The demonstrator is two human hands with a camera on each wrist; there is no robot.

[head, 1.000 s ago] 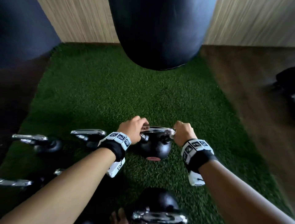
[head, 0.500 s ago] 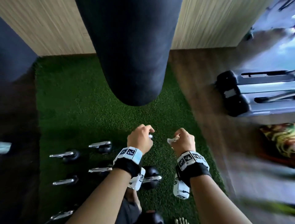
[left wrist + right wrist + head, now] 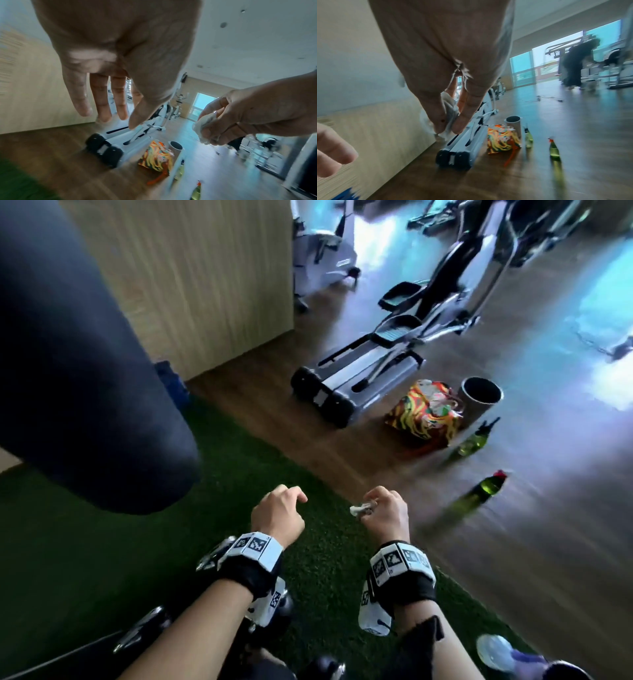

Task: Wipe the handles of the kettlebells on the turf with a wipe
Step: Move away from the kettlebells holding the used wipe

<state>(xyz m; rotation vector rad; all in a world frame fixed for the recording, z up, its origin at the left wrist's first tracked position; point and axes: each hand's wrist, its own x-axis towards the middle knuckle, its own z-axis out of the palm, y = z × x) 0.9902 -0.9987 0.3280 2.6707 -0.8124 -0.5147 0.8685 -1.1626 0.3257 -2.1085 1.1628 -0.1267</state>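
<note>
My right hand (image 3: pixel 370 508) pinches a crumpled white wipe (image 3: pixel 359 510) between thumb and fingers, held in the air above the green turf (image 3: pixel 325 559). The right wrist view shows the wipe (image 3: pixel 449 115) squeezed at the fingertips. My left hand (image 3: pixel 294 499) hangs beside it, a little apart, with relaxed fingers (image 3: pixel 102 105) that hold nothing. The kettlebells lie low at the bottom left, behind my forearms: chrome handles (image 3: pixel 142 630) and a black ball (image 3: pixel 323 664) show. Neither hand touches them.
A dark punching bag (image 3: pixel 85 371) hangs at the left over the turf. On the wood floor to the right stand an elliptical machine (image 3: pixel 359 381), a colourful bag (image 3: pixel 424 412), a grey cylindrical bin (image 3: pixel 479 395) and two green spray bottles (image 3: pixel 474 443) (image 3: pixel 486 486).
Both hands have come off the kettlebell handle and risen. The left hand let go of it. The view has swung right, from the kettlebells toward the wood floor and bottles.
</note>
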